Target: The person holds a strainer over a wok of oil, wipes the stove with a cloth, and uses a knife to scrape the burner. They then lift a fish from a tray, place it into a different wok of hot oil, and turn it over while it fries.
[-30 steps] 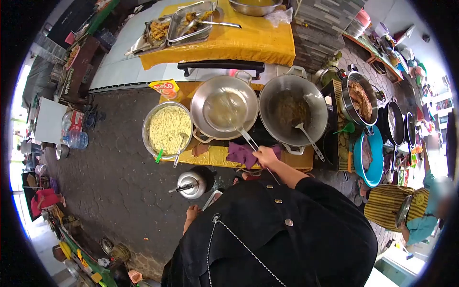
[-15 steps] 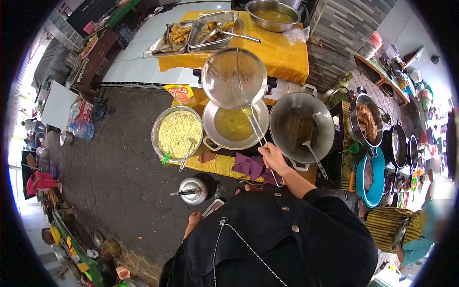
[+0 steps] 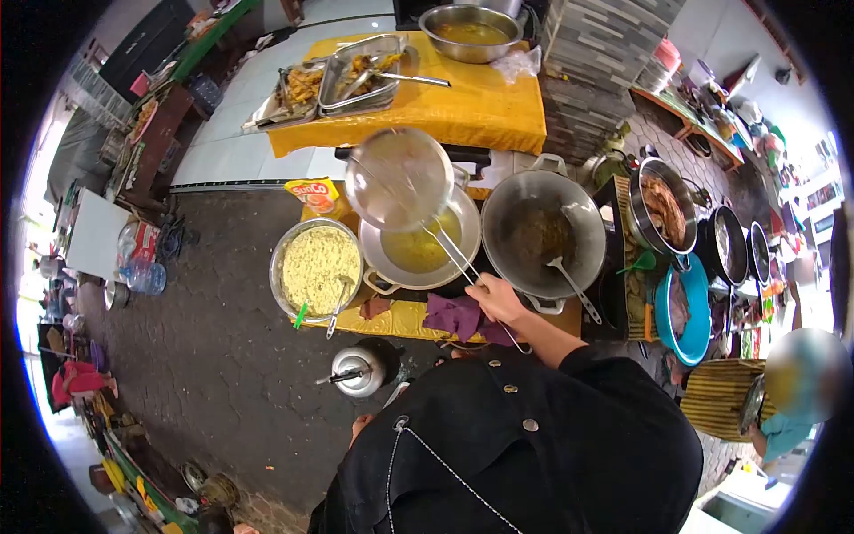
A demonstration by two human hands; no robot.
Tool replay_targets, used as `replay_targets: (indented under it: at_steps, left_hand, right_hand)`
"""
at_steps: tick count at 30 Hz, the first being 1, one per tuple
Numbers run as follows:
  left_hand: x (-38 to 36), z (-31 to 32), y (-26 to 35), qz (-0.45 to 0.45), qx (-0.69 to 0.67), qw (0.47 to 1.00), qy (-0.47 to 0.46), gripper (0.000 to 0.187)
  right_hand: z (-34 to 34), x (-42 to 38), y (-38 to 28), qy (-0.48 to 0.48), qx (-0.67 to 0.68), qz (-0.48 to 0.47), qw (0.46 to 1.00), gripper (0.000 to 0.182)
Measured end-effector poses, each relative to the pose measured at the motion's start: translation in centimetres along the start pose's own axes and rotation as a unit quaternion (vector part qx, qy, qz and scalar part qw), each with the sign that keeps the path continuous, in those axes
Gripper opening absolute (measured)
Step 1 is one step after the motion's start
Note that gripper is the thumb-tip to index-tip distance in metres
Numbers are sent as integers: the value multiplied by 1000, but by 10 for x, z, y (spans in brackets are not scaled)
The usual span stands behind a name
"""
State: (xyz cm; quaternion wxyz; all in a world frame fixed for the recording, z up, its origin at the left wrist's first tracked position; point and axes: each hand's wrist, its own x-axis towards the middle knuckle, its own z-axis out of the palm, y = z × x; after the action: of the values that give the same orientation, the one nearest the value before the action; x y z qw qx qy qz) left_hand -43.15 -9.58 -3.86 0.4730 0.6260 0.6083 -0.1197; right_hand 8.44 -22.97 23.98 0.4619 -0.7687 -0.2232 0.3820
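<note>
My right hand (image 3: 495, 297) grips the long handle of a round wire skimmer (image 3: 399, 178), lifted and tilted above a steel wok of yellow oil (image 3: 420, 242). The skimmer's mesh looks empty. Left of the wok stands a steel bowl of pale yellow batter mix (image 3: 316, 266) with a spoon (image 3: 336, 301) in it. To the right sits a second wok (image 3: 543, 231) with dark oil and a ladle (image 3: 567, 284). A purple cloth (image 3: 454, 313) lies under my hand. My left hand is out of sight.
A yellow-covered table (image 3: 471, 107) behind holds trays of fried food (image 3: 356, 69) and a steel bowl (image 3: 471, 31). A kettle (image 3: 358, 368) stands on the ground. An oil pouch (image 3: 313, 192), pots (image 3: 663, 200) and a blue basin (image 3: 689, 307) lie right. A seated person (image 3: 774, 396) is at far right.
The skimmer was resting in the oil wok, then my right hand lifted it clear; it now hangs tilted above the wok's left side, slightly lower than half a second ago.
</note>
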Motion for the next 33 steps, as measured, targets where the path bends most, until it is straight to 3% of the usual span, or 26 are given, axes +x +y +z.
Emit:
replay_targets:
  at_steps: [4, 6, 8, 10, 13, 14, 15, 17, 18, 19, 21, 25, 28, 30, 32, 33]
  left_hand:
    - [-1, 2, 13, -37, -56, 998, 11, 33]
    - [8, 3, 15, 21, 4, 1000, 15, 32]
    - [19, 6, 16, 21, -35, 999, 3, 32]
    - [21, 5, 23, 29, -85, 996, -10, 30]
    - [-54, -29, 124, -4, -142, 990, 9, 27]
    - [-57, -31, 124, 17, -133, 991, 12, 26]
    - [-28, -19, 71, 225, -21, 974, 28, 25]
    - [-44, -13, 70, 158, -96, 982, 35, 24]
    - [-57, -13, 74, 70, -145, 987, 13, 25]
    - [-73, -12, 80, 60, -154, 986, 20, 25]
    - [-101, -9, 89, -95, -195, 976, 25, 25]
    - [-136, 12, 62, -137, -191, 971, 37, 23]
    - [-151, 32, 26, -174, -204, 962, 49, 22]
    - [-150, 40, 2, -172, -301, 938, 0, 23]
    - [-138, 49, -12, -197, -236, 951, 16, 25]
    - [-115, 62, -38, -102, -163, 981, 11, 27]
  right_hand:
    - [8, 14, 3, -8, 63, -29, 998, 25]
    - [16, 21, 23, -19, 97, -25, 995, 25]
    - [22, 17, 48, -30, 95, 80, 992, 25]
    - [25, 14, 70, -29, 59, 112, 992, 25]
    - [27, 11, 109, -48, -8, 161, 986, 25]
    - [24, 6, 110, -33, 32, 167, 985, 25]
    - [24, 0, 104, -21, 71, 175, 982, 25]
    - [19, -3, 76, -12, 82, 127, 988, 26]
    - [17, -2, 65, -14, 105, 109, 988, 26]
    - [15, -4, 47, -17, 108, 93, 990, 27]
    - [17, -4, 23, -6, 107, 69, 992, 28]
    - [31, 1, 17, -11, 124, 36, 992, 26]
    - [39, 5, 35, -16, 94, 77, 992, 24]
    - [43, 3, 48, -14, 60, 102, 993, 23]
    - [48, -5, 56, -30, 63, 119, 990, 23]
    - [49, -9, 59, -24, 60, 122, 990, 23]
